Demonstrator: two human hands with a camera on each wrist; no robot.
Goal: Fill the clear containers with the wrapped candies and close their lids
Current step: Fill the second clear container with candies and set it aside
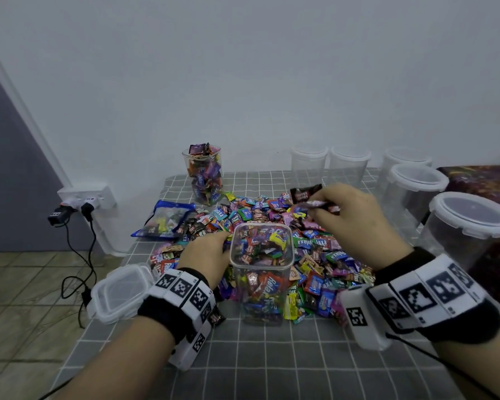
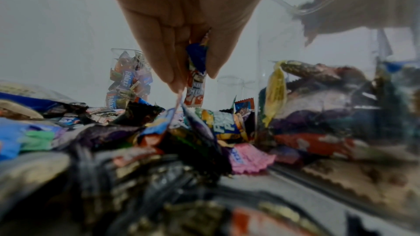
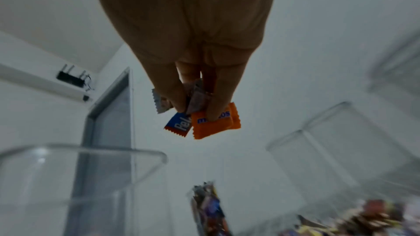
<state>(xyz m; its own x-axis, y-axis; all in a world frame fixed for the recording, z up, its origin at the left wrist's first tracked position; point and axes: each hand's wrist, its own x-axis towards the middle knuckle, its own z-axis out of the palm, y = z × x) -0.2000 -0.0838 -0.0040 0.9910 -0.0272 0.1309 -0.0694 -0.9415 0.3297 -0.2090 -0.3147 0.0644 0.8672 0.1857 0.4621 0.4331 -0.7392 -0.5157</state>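
Observation:
A clear square container (image 1: 261, 272), partly filled with wrapped candies, stands open in the middle of the table with a heap of candies (image 1: 315, 255) around it. My left hand (image 1: 205, 249) is low at the container's left side and pinches a few wrapped candies (image 2: 196, 76) just above the heap. Lifted above the heap to the right of the container's rim, my right hand (image 1: 341, 209) pinches several candies (image 3: 204, 121), among them an orange one and a blue one. The container's lid (image 1: 119, 290) lies loose at the table's left edge.
A second container (image 1: 204, 174) heaped with candies stands open at the back left. Several empty lidded containers (image 1: 413, 186) line the back and right. A blue candy bag (image 1: 168, 220) lies left of the heap. A wall socket with cables (image 1: 81, 203) sits past the table's left edge.

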